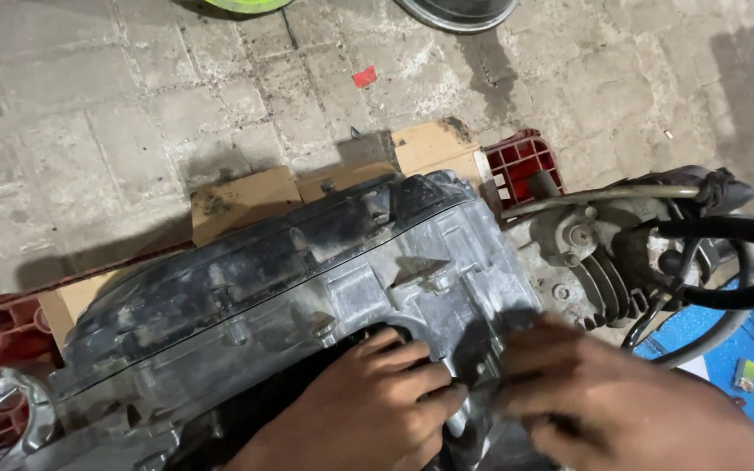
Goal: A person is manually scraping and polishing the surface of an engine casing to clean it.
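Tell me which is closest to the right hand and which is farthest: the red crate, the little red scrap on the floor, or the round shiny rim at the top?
From the right hand:
1. Red crate, just behind the engine.
2. Red scrap, on the paving farther back.
3. Shiny rim, at the top edge.

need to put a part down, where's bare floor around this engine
Bare paving lies beyond the cardboard, up to the red scrap. More lies top right, past the red crate. It is crowded around the engine case, where left hand and right hand work, and by the hoses.
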